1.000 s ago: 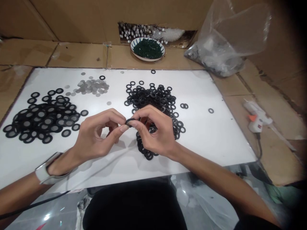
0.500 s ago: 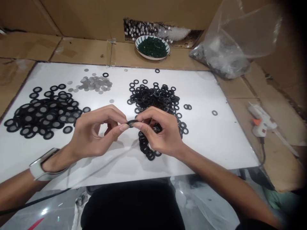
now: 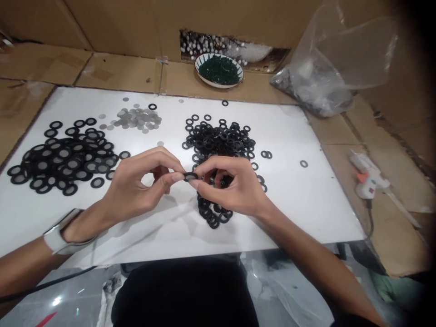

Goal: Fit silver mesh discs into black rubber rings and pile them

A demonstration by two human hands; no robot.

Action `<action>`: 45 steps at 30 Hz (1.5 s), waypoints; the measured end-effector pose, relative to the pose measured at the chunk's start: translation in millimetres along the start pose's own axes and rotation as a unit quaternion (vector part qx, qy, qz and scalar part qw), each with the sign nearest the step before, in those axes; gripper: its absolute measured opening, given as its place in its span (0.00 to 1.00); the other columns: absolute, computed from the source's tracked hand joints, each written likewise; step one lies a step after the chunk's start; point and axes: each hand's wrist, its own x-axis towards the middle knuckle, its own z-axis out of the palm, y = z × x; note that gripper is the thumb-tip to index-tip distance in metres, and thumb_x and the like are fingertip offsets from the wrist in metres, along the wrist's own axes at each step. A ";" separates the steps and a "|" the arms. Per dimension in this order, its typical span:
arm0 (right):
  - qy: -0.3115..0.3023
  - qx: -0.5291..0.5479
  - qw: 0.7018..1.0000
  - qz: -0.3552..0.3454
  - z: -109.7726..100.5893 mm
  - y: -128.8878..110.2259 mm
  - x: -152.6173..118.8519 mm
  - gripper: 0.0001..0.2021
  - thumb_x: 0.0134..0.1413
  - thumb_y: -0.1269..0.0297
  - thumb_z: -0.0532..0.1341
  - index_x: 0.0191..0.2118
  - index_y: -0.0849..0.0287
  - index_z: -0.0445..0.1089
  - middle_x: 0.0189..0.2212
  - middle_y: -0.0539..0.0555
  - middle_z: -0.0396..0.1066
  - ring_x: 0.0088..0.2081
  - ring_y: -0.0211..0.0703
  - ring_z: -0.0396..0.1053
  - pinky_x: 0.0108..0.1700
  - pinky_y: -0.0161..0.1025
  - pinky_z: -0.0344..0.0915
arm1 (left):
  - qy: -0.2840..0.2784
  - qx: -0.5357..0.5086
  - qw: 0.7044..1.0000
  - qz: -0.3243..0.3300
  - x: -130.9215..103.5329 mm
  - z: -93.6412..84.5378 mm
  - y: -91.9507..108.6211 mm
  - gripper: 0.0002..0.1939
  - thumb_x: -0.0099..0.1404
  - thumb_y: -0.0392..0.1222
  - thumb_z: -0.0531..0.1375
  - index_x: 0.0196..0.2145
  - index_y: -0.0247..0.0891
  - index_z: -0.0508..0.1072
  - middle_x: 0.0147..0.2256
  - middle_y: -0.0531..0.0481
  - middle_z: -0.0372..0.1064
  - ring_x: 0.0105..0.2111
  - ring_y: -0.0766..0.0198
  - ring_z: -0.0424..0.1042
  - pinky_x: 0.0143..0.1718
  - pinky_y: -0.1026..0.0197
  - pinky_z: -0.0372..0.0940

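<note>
Between thumb and finger, my left hand [image 3: 141,184] pinches the left edge of a black ring [image 3: 190,176]. The ring's right edge is pinched by my right hand [image 3: 235,184]; a grey disc shows within it, and it is held tilted above the white board [image 3: 289,204]. Beneath and behind my right hand lies a pile of black rings [image 3: 221,136] with open centres. On the left is a heap of black rings with grey discs in their centres [image 3: 64,154]. Loose grey discs [image 3: 138,118] lie in a small pile at the back left.
A plate [image 3: 220,85] of dark green bits stands behind the board on cardboard. A clear plastic bag [image 3: 316,86] sits at the back right. To the right lies a glue gun [image 3: 369,175] with a cable. A few single rings are scattered on the board.
The ring between my hands has tilted so that the grey disc in it shows more. Both hands have shifted slightly right, and the whole view has moved a little.
</note>
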 end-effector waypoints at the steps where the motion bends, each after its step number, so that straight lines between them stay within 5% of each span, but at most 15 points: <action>1: 0.002 -0.004 1.000 0.000 1.0 0.3 -0.4 0.04 0.64 0.65 0.76 0.38 0.59 0.85 0.33 0.51 0.84 0.30 0.37 0.77 0.24 0.32 0.64 | -0.001 -0.006 1.000 -0.009 -0.4 0.5 0.0 0.04 0.80 0.37 0.67 0.45 0.45 0.80 0.41 0.51 0.77 0.30 0.68 0.76 0.26 0.61 0.72; 12: -0.002 -0.102 0.994 -0.048 6.3 6.0 -3.2 0.06 0.72 0.63 0.72 0.43 0.58 0.87 0.37 0.51 0.86 0.33 0.38 0.79 0.33 0.35 0.71 | -0.011 -0.002 0.997 -0.078 2.4 1.3 -2.2 0.10 0.81 0.46 0.67 0.42 0.40 0.82 0.40 0.51 0.77 0.27 0.72 0.76 0.28 0.64 0.71; 28: 0.057 -0.097 0.994 -0.005 12.4 3.8 -2.9 0.06 0.69 0.64 0.72 0.39 0.58 0.81 0.36 0.49 0.83 0.29 0.34 0.74 0.34 0.35 0.70 | -0.031 0.000 0.995 -0.097 5.0 -1.8 -4.6 0.09 0.78 0.49 0.70 0.44 0.41 0.82 0.40 0.49 0.77 0.28 0.69 0.75 0.28 0.64 0.71; 32: 0.041 -0.028 0.998 0.045 11.7 3.4 -1.9 0.09 0.67 0.59 0.75 0.38 0.58 0.81 0.35 0.50 0.82 0.30 0.35 0.74 0.29 0.33 0.68 | -0.027 -0.035 0.988 -0.151 6.4 -1.7 -2.3 0.12 0.78 0.51 0.70 0.42 0.40 0.81 0.40 0.49 0.78 0.27 0.69 0.76 0.28 0.65 0.73; 38: 0.037 0.024 0.998 0.049 11.2 5.3 -2.7 0.10 0.62 0.59 0.78 0.39 0.58 0.82 0.37 0.50 0.83 0.31 0.35 0.75 0.28 0.32 0.69 | -0.040 -0.079 0.980 -0.178 6.9 -3.7 -7.2 0.15 0.78 0.55 0.70 0.42 0.40 0.81 0.25 0.52 0.74 0.20 0.67 0.73 0.19 0.67 0.64; 45: 0.053 -0.009 0.999 0.009 14.0 4.6 -4.3 0.10 0.66 0.58 0.76 0.39 0.57 0.82 0.36 0.50 0.83 0.30 0.35 0.75 0.30 0.33 0.70 | -0.050 -0.109 0.969 -0.215 8.1 -4.2 -8.3 0.16 0.77 0.57 0.71 0.42 0.40 0.80 0.23 0.53 0.73 0.20 0.66 0.73 0.18 0.67 0.62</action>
